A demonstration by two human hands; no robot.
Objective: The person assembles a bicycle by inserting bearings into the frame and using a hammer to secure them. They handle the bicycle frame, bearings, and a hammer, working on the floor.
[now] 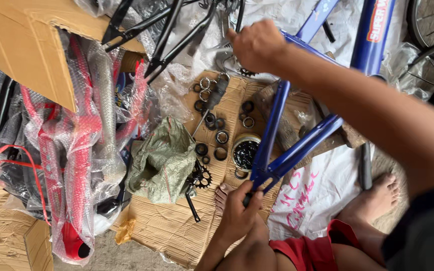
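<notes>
Blue bike frame (pixel 297 145) slants from upper right down to the left hand (pixel 238 213), clenched on its rear fork end; right hand (pixel 257 45) grips the far tube.

Person: bare left hand (pixel 238 213), bare right hand (pixel 257 45); red shorts (pixel 307 251) beside the left hand; bare feet; possibly dark sleeve.

Cluttered workshop floor

The ground is covered by flattened cardboard (pixel 177 226) and white sacking (pixel 312 195); an open cardboard box (pixel 21 45) is seen at upper left.
</notes>
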